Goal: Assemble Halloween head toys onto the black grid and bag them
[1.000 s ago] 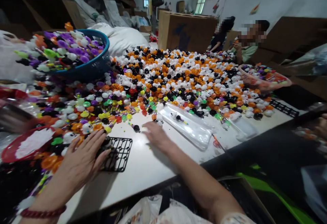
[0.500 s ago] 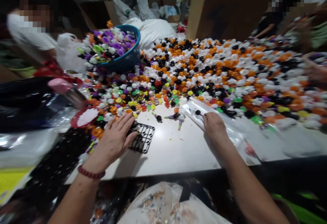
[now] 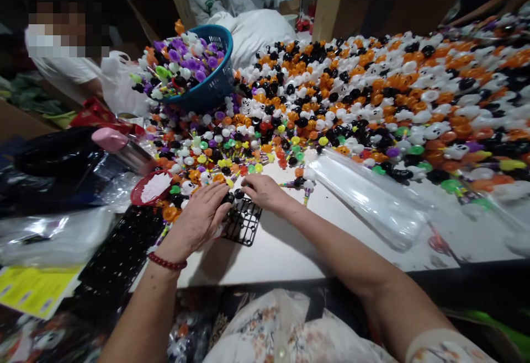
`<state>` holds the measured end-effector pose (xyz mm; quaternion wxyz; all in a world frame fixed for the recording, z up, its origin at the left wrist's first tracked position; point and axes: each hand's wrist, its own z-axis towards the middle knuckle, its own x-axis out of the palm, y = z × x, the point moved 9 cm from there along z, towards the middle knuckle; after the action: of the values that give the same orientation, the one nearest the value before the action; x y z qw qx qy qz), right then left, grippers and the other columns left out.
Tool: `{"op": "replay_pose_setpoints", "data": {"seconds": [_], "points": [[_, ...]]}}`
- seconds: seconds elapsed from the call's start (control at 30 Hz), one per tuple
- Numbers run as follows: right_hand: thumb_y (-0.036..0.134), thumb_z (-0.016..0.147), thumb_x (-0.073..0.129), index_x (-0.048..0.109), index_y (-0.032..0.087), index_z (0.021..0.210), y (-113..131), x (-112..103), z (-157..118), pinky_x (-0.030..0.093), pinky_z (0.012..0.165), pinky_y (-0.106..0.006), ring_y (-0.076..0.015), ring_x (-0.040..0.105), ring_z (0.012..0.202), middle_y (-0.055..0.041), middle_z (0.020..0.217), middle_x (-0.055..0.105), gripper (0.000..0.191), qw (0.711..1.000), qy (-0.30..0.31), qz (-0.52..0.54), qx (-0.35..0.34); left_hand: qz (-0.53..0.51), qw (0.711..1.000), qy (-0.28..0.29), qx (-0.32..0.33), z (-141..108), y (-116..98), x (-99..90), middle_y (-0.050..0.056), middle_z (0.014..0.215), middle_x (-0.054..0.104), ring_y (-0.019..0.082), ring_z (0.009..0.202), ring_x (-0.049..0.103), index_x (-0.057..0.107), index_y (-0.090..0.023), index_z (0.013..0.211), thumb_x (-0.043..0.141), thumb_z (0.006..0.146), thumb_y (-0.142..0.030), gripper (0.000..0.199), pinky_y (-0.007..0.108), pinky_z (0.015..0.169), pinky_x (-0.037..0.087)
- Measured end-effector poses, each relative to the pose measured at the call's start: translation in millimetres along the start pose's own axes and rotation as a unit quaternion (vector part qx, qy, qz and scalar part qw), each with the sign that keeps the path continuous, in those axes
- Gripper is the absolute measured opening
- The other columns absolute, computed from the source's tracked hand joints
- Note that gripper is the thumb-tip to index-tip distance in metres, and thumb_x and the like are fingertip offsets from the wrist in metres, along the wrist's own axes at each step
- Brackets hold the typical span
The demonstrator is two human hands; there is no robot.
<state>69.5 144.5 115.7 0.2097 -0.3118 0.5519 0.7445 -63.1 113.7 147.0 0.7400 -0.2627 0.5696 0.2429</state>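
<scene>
A black plastic grid (image 3: 245,225) lies on the white tabletop. My left hand (image 3: 201,217) rests over its left side, fingers bent round small black-topped pieces at the grid's upper left corner. At the upper edge of the grid, my right hand (image 3: 265,191) pinches a small piece with a black head (image 3: 239,193). The fingertips of both hands are close together. Two small pieces, one black-headed (image 3: 298,182) and one white-headed (image 3: 308,185), lie to the right of my right hand.
A large heap of orange, white and black pieces (image 3: 364,92) covers the back. Clear plastic bags (image 3: 368,200) lie at right. A blue basket (image 3: 226,70), red dish (image 3: 138,192) and pink-capped bottle (image 3: 124,148) stand at left. A person (image 3: 66,70) is beyond.
My right hand has moved left from the plastic bags to the grid, carrying a black-headed piece. My left hand stays at the grid. The view has shifted slightly.
</scene>
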Motion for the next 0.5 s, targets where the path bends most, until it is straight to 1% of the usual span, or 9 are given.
{"op": "replay_pose_setpoints", "data": {"seconds": [0.1,0.2,0.3,0.4,0.5], "points": [[0.022,0.097,0.054,0.066,0.016,0.094,9,14,14,0.041,0.080,-0.028,-0.0180,0.058,0.088,-0.0066,0.093,0.067,0.014,0.999,0.047,-0.026,-0.010,-0.005,1.000,-0.006,0.009,-1,-2,-2.0,0.012,0.140,0.056,0.025,0.135,0.045,0.049,-0.017,0.137,0.038,0.099,-0.037,0.043,0.048,0.115,0.035],[0.027,0.102,0.042,0.065,0.016,0.093,17,22,23,0.041,0.078,-0.028,-0.0179,0.058,0.084,-0.0069,0.090,0.066,0.027,0.997,0.064,-0.037,-0.017,-0.012,1.000,-0.015,0.014,-1,-3,-3.3,0.012,0.143,0.052,0.025,0.136,0.044,0.047,-0.019,0.138,0.040,0.099,-0.036,0.043,0.049,0.115,0.035],[0.028,0.104,0.038,0.062,0.016,0.093,20,26,26,0.041,0.079,-0.028,-0.0171,0.056,0.083,-0.0053,0.088,0.063,0.029,0.998,0.049,-0.024,-0.023,-0.018,0.999,-0.027,0.019,0,-4,-5.2,0.012,0.148,0.047,0.025,0.137,0.043,0.045,-0.020,0.139,0.042,0.098,-0.034,0.043,0.049,0.115,0.035],[0.025,0.104,0.039,0.059,0.018,0.086,21,27,25,0.041,0.082,-0.027,-0.0163,0.054,0.084,-0.0031,0.084,0.060,0.027,0.999,0.025,0.022,-0.033,-0.018,0.999,-0.021,0.022,0,-5,-5.0,0.012,0.149,0.045,0.024,0.137,0.043,0.043,-0.021,0.140,0.043,0.098,-0.034,0.044,0.048,0.115,0.034],[0.025,0.104,0.039,0.056,0.019,0.080,17,28,22,0.040,0.079,-0.026,-0.0147,0.053,0.080,-0.0006,0.080,0.058,0.030,0.996,0.019,0.089,-0.004,-0.012,1.000,-0.008,0.018,-1,-5,-3.7,0.012,0.150,0.045,0.024,0.139,0.041,0.041,-0.021,0.141,0.042,0.098,-0.035,0.046,0.049,0.116,0.032]]}}
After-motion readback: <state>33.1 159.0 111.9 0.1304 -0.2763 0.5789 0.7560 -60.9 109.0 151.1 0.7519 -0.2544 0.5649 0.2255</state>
